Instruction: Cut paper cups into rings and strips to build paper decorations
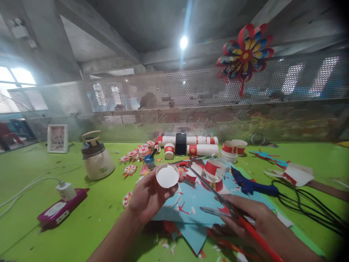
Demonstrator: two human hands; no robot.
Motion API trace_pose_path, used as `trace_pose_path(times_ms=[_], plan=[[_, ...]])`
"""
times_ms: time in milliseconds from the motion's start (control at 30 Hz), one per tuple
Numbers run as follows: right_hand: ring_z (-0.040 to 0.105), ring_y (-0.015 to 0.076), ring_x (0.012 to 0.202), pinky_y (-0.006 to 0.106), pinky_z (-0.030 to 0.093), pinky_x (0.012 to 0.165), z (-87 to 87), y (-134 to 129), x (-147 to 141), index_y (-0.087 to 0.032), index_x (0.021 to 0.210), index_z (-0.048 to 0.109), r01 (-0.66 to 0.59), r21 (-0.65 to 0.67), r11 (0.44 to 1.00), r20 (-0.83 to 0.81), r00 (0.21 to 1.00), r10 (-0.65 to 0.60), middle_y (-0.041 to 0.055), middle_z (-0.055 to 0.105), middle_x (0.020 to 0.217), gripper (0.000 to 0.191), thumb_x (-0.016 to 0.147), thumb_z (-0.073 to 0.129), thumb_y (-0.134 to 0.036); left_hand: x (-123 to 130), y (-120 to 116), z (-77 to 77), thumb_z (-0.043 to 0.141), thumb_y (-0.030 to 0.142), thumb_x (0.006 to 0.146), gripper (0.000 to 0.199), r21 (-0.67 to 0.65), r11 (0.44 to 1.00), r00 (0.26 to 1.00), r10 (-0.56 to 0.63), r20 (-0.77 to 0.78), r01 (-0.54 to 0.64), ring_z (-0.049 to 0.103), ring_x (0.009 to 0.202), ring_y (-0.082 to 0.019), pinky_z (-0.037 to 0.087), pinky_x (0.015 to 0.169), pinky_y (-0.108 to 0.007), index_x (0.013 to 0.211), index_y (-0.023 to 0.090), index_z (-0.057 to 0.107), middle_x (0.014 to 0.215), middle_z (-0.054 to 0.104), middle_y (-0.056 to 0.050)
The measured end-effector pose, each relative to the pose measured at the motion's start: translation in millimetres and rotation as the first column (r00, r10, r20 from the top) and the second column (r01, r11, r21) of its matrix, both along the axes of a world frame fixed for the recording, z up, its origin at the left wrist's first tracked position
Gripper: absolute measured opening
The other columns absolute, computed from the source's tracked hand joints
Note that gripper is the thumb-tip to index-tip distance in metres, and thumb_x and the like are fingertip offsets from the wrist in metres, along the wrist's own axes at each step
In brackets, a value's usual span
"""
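Observation:
My left hand [148, 198] grips a cut-down paper cup [167, 176] by its side, with its round white face turned towards me. In my right hand [253, 214] is a pair of scissors [227, 203] with red handles, its blades spread apart and pointing forward and left. The blades stay clear of the cup. Below both hands lies a light blue paper sheet [191, 198] strewn with red and white scraps. Cut red-and-white cup pieces [211, 167] sit just beyond the scissors.
A blue glue gun [247, 182] with a black cable lies at right. Behind are stacked paper cups [203, 150], a phone [180, 144] and a blue paint jar [149, 161]. Decorated paper discs [130, 169], a jug [97, 160] and a purple power strip [64, 207] are leftward.

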State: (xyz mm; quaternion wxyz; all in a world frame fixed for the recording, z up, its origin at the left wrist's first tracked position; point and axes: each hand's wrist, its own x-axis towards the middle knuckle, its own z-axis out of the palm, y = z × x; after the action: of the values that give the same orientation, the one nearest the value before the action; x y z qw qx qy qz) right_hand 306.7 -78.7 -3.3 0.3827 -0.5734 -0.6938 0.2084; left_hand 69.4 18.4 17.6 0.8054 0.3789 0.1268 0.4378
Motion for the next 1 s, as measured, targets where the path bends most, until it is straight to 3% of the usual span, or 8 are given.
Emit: trace_pose_path(times_ms=[133, 233, 333, 633, 867, 1000], plan=[[0.065, 0.0255, 0.091, 0.037, 0.053, 0.079, -1.2, 4.1, 12.5, -0.024, 0.119, 0.061, -0.027, 0.021, 0.999, 0.218, 0.976, 0.022, 0.0077, 0.068, 0.104, 0.037, 0.086, 0.056, -0.041, 1.8, -1.2, -5.3, 0.051, 0.028, 0.085, 0.025, -0.028, 0.995, 0.994, -0.098, -0.047, 0.097, 0.061, 0.059, -0.016, 0.042, 0.046, -0.018, 0.095, 0.011, 0.066, 0.084, 0.069, -0.018], [0.064, 0.027, 0.092, 0.041, 0.052, 0.079, -4.2, 8.0, 24.6, -0.025, 0.128, 0.054, 0.001, 0.103, 0.995, 0.389, 0.92, -0.041, 0.0108, 0.066, 0.106, 0.042, 0.089, 0.051, -0.04, 3.6, -3.2, -9.9, 0.053, 0.029, 0.084, 0.024, -0.029, 0.989, 0.988, -0.149, -0.048, 0.147, 0.061, 0.059, -0.015, 0.044, 0.048, -0.02, 0.095, 0.012, 0.067, 0.083, 0.069, -0.015], [0.063, 0.0256, 0.091, 0.04, 0.052, 0.078, -2.7, 9.9, 31.5, -0.026, 0.131, 0.051, -0.062, 0.112, 0.992, 0.489, 0.872, -0.001, 0.0117, 0.064, 0.104, 0.042, 0.091, 0.05, -0.037, 4.8, -5.0, -11.7, 0.055, 0.03, 0.083, 0.025, -0.038, 0.982, 0.981, -0.185, -0.055, 0.183, 0.061, 0.058, -0.015, 0.044, 0.049, -0.021, 0.094, 0.012, 0.068, 0.085, 0.069, -0.014], [0.06, 0.0214, 0.089, 0.035, 0.05, 0.075, 11.4, 14.4, 42.6, -0.031, 0.13, 0.05, -0.213, 0.11, 0.971, 0.524, 0.843, 0.125, 0.0074, 0.061, 0.1, 0.042, 0.089, 0.055, -0.026, 1.9, -5.7, -11.2, 0.057, 0.037, 0.083, 0.03, -0.08, 0.968, 0.966, -0.244, -0.087, 0.238, 0.063, 0.062, -0.017, 0.045, 0.052, -0.021, 0.094, 0.012, 0.071, 0.08, 0.069, -0.013], [0.058, 0.0192, 0.074, 0.032, 0.048, 0.065, 14.7, 25.5, 50.3, -0.025, 0.127, 0.055, -0.3, 0.133, 0.945, 0.553, 0.814, 0.181, 0.0066, 0.061, 0.087, 0.04, 0.087, 0.057, -0.029, 1.4, -3.1, -12.0, 0.058, 0.032, 0.082, 0.028, -0.099, 0.964, 0.961, -0.256, -0.1, 0.246, 0.063, 0.059, -0.016, 0.042, 0.045, -0.02, 0.098, 0.012, 0.069, 0.088, 0.07, -0.014], [0.055, 0.0189, 0.07, 0.031, 0.045, 0.061, 12.8, 28.6, 52.6, -0.02, 0.125, 0.056, -0.325, 0.165, 0.931, 0.592, 0.788, 0.17, 0.0062, 0.058, 0.081, 0.042, 0.085, 0.062, -0.031, 2.9, -3.6, -10.3, 0.053, 0.03, 0.084, 0.027, -0.085, 0.967, 0.962, -0.249, -0.112, 0.24, 0.062, 0.057, -0.016, 0.043, 0.044, -0.02, 0.095, 0.011, 0.069, 0.078, 0.068, -0.013]])
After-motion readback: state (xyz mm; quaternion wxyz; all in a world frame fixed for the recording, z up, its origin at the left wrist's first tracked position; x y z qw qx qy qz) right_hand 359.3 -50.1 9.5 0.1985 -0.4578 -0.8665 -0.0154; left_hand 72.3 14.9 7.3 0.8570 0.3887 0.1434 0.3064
